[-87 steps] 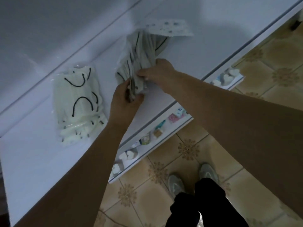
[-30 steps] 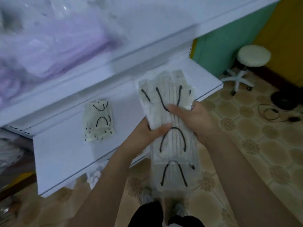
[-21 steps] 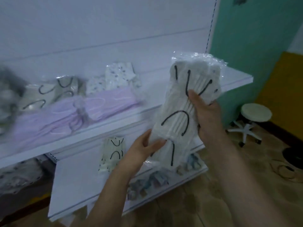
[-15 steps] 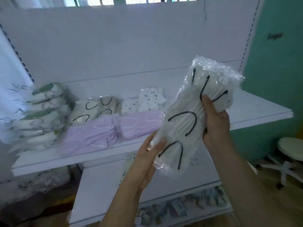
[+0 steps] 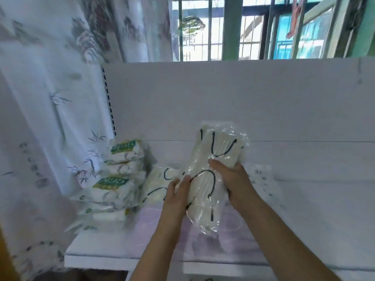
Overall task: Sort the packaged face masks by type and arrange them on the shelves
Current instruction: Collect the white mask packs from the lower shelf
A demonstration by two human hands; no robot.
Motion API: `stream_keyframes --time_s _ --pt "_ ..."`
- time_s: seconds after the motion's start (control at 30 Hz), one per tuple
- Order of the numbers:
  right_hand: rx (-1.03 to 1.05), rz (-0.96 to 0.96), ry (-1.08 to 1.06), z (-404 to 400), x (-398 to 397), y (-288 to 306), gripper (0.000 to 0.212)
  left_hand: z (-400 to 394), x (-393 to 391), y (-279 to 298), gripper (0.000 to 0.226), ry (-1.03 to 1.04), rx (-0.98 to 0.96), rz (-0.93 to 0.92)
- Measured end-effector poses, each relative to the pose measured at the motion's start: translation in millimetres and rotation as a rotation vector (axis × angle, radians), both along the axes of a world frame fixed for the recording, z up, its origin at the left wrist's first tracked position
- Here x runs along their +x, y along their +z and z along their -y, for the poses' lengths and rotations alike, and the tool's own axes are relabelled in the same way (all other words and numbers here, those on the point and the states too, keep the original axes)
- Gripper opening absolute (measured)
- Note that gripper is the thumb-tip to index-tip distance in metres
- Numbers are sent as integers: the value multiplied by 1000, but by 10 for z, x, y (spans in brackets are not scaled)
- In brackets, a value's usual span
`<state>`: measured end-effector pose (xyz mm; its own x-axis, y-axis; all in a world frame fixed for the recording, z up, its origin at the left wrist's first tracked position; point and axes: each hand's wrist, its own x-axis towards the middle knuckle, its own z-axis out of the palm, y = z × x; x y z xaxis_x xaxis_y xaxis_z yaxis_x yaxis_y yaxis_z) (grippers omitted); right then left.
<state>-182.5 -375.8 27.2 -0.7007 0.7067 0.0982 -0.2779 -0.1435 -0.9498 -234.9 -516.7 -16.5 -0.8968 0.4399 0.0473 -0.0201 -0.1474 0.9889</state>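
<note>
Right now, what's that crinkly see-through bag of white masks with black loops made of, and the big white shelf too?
The crinkly see-through bag looks like thin clear plastic film: it wrinkles and glints where the left hand and right hand hold it. The white masks inside seem soft cloth-like material with black stringy loops. The big white shelf looks smooth, painted and matte, maybe metal; hard to say.

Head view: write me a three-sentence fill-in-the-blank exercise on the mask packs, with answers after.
1. The held pack of white masks has ear loops coloured ____.
2. The stacked packs with green labels lie at the shelf's ____ end.
3. The pack is held by ____ hands, left hand and right hand.

Missing: black; left; both
</note>
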Motion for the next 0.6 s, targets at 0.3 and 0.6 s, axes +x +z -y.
stream_keyframes --time_s 0.3,0.6 --pt "294 374 82 -569 -1236 -354 68 -3 -773 -437 70 59 -570 -566" --pt "828 635 -121 -717 -1057 -302 85 -284 -711 -373 87 113 -832 -864"
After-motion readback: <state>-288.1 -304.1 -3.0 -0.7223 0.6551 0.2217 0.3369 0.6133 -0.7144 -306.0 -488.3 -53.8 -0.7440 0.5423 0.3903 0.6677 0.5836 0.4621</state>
